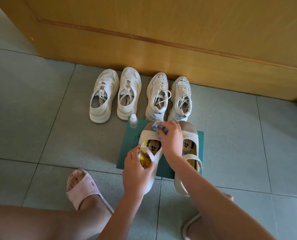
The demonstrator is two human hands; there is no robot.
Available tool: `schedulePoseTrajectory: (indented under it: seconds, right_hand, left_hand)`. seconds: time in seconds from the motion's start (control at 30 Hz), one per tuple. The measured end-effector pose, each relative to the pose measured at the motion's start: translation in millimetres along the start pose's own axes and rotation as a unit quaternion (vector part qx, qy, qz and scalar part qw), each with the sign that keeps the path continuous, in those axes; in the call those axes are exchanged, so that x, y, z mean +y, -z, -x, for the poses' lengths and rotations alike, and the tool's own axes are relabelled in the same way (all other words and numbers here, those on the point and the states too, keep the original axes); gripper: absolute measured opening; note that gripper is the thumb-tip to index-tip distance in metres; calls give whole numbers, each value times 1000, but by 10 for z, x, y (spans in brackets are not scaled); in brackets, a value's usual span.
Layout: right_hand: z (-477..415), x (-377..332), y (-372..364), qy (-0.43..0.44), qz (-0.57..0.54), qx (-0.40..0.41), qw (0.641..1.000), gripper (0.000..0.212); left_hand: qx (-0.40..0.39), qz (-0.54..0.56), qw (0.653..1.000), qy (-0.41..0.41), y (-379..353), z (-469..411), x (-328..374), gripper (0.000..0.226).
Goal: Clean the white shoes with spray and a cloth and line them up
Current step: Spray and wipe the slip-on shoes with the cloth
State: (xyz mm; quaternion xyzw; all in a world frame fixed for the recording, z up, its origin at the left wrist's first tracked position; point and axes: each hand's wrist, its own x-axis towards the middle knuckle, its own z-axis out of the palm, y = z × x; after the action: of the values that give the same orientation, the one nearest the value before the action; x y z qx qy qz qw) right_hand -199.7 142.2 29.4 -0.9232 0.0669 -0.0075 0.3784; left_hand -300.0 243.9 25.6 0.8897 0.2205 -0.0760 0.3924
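At the bottom of the frame, the person crouches in pink slippers (82, 188) on grey floor tiles. Just above, at lower centre, the left hand (136, 170) curls fingers and thumb round the heel of a cream strap shoe (148, 135), steadying it on a green mat (127, 153). The right hand (172, 137) reaches across, fingers bunched round a blue cloth (157, 126) pressed on that shoe's toe. The second strap shoe (191, 134) lies just beside it, to the right. A clear spray bottle (133, 119) stands at the mat's upper left corner. Farther up, four white sneakers (129, 94) stand in a row, toes to the wooden door (161, 40).

The wiping step appears to be in hand. Next, the shoe likely needs turning under a firm heel grip so the cloth reaches its sides, then its mate needs the same.
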Motion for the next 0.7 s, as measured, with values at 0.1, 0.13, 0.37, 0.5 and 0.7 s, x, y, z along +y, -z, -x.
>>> schedulePoseTrajectory:
  seconds: [0.1, 0.13, 0.37, 0.5, 0.7]
  right_hand:
    - [165, 18, 21, 35, 1, -32, 999, 18]
    - [152, 34, 44, 28, -8, -28, 999, 18]
    - [-195, 43, 33, -125, -88, 24, 988, 16]
    - [-219, -27, -40, -127, -72, 24, 989, 18]
    - [-239, -61, -7, -97, -38, -2, 995, 23]
  left_hand:
    - [-4, -4, 1000, 4, -1, -1, 5, 65]
    - [-6, -2, 1000, 5, 1, 1, 8, 65]
    - [-2, 0, 1000, -4, 17, 6, 19, 65]
    - [-2, -10, 1000, 3, 17, 4, 37, 64]
    - [3, -18, 1000, 6, 6, 14, 62, 67]
